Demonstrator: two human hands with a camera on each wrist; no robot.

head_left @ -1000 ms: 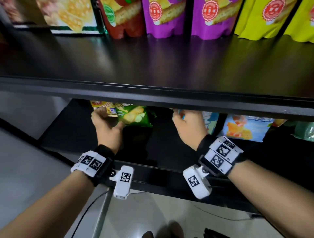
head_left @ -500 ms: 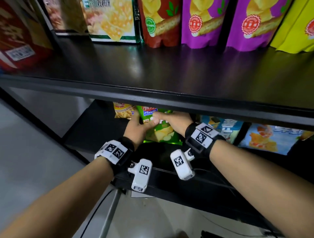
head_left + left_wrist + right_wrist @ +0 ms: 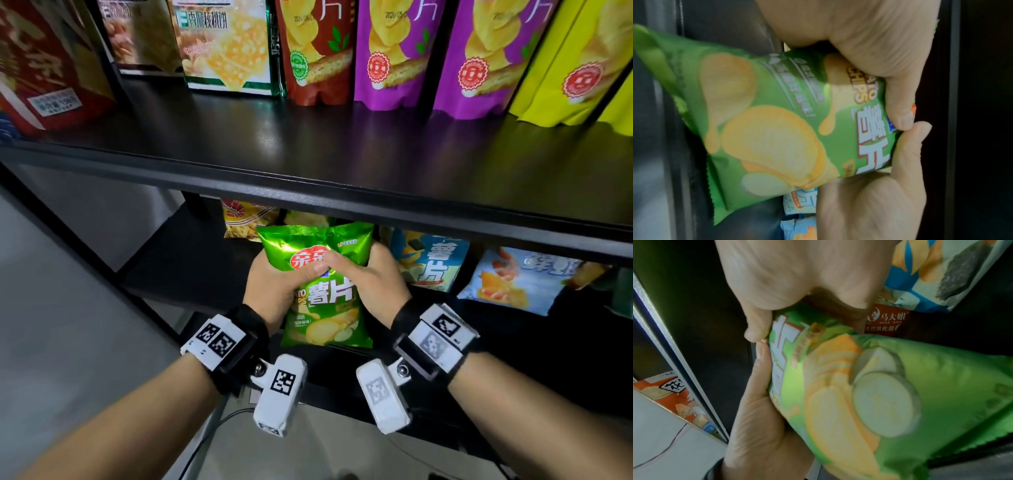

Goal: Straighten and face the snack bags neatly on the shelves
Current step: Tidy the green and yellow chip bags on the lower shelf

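A green potato chip bag (image 3: 325, 291) is held upright at the front of the lower shelf (image 3: 191, 267), its printed face toward me. My left hand (image 3: 270, 284) grips its left side and my right hand (image 3: 366, 274) grips its right side, and the thumbs meet across the front. In the left wrist view the green bag (image 3: 766, 129) is pinched under my left thumb (image 3: 898, 113). From the right wrist, the green bag (image 3: 869, 394) fills the lower right, and the right thumb (image 3: 756, 327) presses its edge.
The upper shelf edge (image 3: 342, 192) overhangs my hands. On it stand a red bag (image 3: 315, 51), purple bags (image 3: 394, 51) and yellow bags (image 3: 565, 61). On the lower shelf, a blue chip bag (image 3: 431, 260), a pale blue bag (image 3: 513, 281) and an orange-yellow bag (image 3: 243, 219) sit behind.
My right hand has moved left from the blue bag onto the green bag. Both hands have pulled the green bag forward and stood it upright.
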